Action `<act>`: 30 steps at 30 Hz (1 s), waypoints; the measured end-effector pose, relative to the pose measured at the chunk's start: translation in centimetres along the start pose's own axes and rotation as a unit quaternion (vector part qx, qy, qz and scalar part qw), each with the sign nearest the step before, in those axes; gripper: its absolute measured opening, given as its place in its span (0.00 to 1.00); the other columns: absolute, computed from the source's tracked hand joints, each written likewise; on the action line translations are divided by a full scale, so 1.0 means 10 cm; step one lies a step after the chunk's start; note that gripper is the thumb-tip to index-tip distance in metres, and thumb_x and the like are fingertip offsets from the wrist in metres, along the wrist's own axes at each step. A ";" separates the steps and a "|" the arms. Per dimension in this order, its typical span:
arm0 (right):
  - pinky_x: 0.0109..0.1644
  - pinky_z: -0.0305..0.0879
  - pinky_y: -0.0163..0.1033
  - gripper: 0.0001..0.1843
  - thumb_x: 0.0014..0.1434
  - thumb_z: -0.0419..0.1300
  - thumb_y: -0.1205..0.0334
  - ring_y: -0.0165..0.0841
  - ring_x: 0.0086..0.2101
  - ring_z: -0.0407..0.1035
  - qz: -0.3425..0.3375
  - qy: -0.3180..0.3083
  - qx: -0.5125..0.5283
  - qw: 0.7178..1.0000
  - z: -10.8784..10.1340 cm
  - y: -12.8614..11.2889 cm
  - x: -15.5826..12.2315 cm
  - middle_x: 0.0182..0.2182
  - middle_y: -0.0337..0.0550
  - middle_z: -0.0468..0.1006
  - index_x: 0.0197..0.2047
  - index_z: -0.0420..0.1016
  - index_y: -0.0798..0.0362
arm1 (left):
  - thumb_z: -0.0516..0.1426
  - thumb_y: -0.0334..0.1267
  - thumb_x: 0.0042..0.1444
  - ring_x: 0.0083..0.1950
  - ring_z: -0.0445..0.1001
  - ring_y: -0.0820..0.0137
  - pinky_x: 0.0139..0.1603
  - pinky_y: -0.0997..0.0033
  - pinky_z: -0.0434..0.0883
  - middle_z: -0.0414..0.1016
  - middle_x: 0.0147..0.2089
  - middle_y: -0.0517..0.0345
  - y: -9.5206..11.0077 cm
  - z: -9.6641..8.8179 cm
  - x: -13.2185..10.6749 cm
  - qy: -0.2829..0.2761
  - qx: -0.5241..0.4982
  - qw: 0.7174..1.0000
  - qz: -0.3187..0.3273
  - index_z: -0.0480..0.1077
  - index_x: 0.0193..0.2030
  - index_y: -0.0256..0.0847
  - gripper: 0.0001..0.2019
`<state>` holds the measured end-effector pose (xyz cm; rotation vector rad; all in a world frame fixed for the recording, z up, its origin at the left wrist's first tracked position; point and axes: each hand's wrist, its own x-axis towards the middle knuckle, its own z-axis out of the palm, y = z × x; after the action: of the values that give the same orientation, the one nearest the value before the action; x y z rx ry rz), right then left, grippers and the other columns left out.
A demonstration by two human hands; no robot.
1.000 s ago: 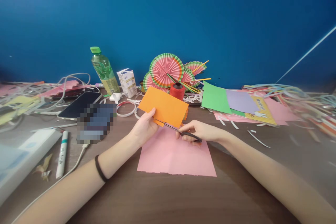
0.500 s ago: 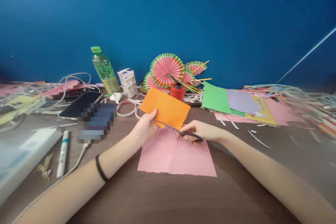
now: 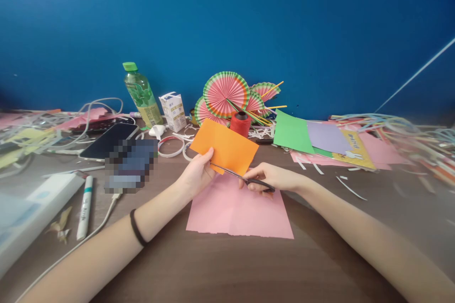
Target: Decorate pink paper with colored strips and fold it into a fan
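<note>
My left hand [image 3: 199,173] pinches the lower left part of an orange sheet of paper [image 3: 225,144], thumb on top. My right hand [image 3: 265,177] is closed round the dark handles of a pair of scissors [image 3: 261,184]. Their blades lie along the lower edge of the orange paper and point left toward my left hand. Whether the blades are fully closed is hard to make out. Beneath both hands a pink sheet of paper [image 3: 240,208] with a faint centre crease lies flat on the table [image 3: 227,265].
Behind the orange paper stand a red thread spool [image 3: 240,125] and pleated paper fans [image 3: 226,94]. A bottle [image 3: 141,97], a carton [image 3: 173,112], phones [image 3: 110,141] and a marker [image 3: 84,208] are on the left. Green paper [image 3: 292,132] and purple paper [image 3: 329,137] lie right.
Almost nothing differs. The orange paper has shifted very slightly to the right with my left hand; the scissors stay at its lower edge.
</note>
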<state>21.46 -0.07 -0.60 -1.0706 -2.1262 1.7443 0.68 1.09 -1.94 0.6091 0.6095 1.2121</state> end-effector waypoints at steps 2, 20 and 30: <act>0.18 0.54 0.27 0.20 0.51 0.59 0.51 0.20 0.17 0.56 0.002 0.001 0.000 1.000 -0.01 0.02 0.00 0.21 0.33 0.63 0.41 0.73 0.57 | 0.49 0.27 0.57 0.48 0.73 0.65 0.47 0.68 0.72 0.75 0.46 0.48 0.00 0.00 0.00 0.002 -0.001 1.000 -0.002 0.68 0.45 0.33 0.11; 0.18 0.53 0.28 0.19 0.51 0.59 0.51 0.20 0.16 0.57 0.001 0.008 0.002 1.000 0.00 0.01 0.01 0.19 0.32 0.61 0.40 0.73 0.58 | 0.48 0.28 0.58 0.45 0.74 0.66 0.52 0.62 0.69 0.75 0.45 0.49 0.02 0.05 -0.02 0.012 0.015 1.000 -0.002 0.66 0.50 0.34 0.14; 0.18 0.50 0.28 0.17 0.51 0.59 0.53 0.20 0.16 0.56 -0.001 0.008 0.002 1.000 0.01 -0.02 0.00 0.19 0.32 0.60 0.39 0.73 0.58 | 0.47 0.27 0.59 0.43 0.75 0.68 0.51 0.64 0.70 0.76 0.44 0.50 0.01 0.03 -0.01 0.015 0.009 1.000 -0.002 0.67 0.49 0.34 0.13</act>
<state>21.33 -0.15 -0.44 -1.0783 -2.1136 1.7331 0.83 0.99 -1.67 0.6061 0.6465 1.2144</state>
